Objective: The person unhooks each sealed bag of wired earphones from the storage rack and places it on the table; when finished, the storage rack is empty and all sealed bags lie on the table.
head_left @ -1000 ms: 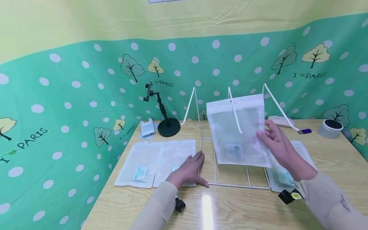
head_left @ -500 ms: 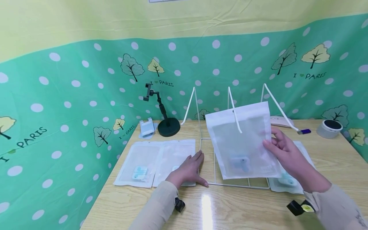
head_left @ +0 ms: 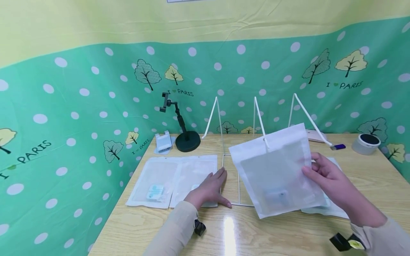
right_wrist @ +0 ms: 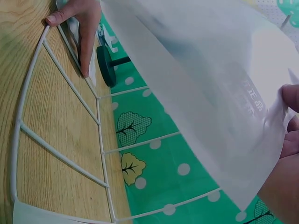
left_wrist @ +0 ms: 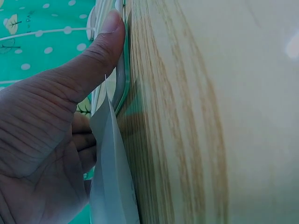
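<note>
My right hand point(head_left: 333, 183) pinches the right edge of a white zip pouch point(head_left: 278, 174), thumb in front. Through its frosted front a small bluish item shows faintly. The pouch hangs tilted, its top edge at the tip of the middle prong point(head_left: 259, 115) of a white wire rack; the tip still shows in front of it. My left hand point(head_left: 207, 192) rests at the rack's left base bar with fingers extended. In the left wrist view, the thumb point(left_wrist: 105, 44) lies along the front base wire, beside a pouch edge point(left_wrist: 112, 172).
Two similar pouches lie flat at the left, the outer pouch point(head_left: 161, 177) with a pale-blue item inside. Another pouch point(head_left: 334, 211) lies right of the rack. Behind stand a black phone stand point(head_left: 188, 141), a small light-blue stand point(head_left: 163, 142), a purple-ended stick point(head_left: 338, 147) and a round jar point(head_left: 366, 144).
My right hand has drawn the pouch forward, down and to the right along the middle prong to its tip, and the pouch has tilted more. My left hand has stayed put.
</note>
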Action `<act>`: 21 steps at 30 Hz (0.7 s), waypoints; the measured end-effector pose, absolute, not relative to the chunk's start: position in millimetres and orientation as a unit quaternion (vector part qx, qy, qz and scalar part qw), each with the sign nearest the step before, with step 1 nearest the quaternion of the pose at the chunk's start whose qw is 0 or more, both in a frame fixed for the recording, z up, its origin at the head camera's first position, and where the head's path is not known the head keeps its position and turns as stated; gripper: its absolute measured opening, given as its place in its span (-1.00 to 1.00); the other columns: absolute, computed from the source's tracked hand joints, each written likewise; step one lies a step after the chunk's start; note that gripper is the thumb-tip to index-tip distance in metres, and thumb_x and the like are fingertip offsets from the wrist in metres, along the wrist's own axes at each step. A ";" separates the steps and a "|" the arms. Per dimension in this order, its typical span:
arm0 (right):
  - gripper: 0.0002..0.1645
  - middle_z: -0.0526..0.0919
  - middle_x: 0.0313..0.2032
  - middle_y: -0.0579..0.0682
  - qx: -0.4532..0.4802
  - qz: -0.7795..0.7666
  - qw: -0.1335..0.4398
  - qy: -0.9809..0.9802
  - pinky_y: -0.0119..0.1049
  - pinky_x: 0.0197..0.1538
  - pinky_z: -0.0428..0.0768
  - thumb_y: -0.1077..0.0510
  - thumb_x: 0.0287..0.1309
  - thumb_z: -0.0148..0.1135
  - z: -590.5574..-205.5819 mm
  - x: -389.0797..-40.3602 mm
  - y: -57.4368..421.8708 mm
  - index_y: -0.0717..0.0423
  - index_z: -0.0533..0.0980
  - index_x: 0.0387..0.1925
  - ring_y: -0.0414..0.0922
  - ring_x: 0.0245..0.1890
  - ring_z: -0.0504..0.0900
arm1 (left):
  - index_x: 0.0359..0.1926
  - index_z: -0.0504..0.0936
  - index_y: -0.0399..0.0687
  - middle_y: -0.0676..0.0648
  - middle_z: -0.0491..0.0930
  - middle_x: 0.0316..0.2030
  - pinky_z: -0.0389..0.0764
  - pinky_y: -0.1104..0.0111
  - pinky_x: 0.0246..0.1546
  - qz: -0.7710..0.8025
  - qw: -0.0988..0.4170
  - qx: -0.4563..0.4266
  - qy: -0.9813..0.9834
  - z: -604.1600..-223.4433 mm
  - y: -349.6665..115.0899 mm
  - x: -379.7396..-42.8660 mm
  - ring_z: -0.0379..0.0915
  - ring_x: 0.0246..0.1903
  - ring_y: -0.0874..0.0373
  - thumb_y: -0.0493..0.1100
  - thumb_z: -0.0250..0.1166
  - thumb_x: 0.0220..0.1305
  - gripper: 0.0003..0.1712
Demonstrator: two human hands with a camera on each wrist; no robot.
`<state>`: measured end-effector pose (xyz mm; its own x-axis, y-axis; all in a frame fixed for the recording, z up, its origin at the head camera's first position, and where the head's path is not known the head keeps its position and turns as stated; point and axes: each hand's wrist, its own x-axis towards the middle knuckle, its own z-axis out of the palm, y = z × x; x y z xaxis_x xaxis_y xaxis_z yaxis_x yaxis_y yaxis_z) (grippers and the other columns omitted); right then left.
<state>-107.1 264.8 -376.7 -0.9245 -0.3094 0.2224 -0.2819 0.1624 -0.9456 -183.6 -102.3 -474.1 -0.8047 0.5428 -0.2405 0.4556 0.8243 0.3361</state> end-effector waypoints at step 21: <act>-0.47 0.68 -0.23 -0.01 -0.255 -0.709 -0.060 0.654 -0.33 -0.26 0.67 0.61 0.30 -0.18 -365.7 -84.7 274.8 0.22 0.40 0.18 -0.18 -0.18 0.69 | 0.54 -0.07 -0.12 -0.13 -0.16 0.53 -0.10 0.12 0.46 0.139 0.156 0.267 0.941 -477.5 -109.0 -184.6 -0.26 0.50 0.09 0.45 0.48 -0.23 0.47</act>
<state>-84.7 274.8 -365.7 -0.8626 -0.2494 0.4401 -0.4185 -0.1366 -0.8979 -184.6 -109.0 -477.5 -0.8091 0.5452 -0.2194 0.4588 0.8193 0.3439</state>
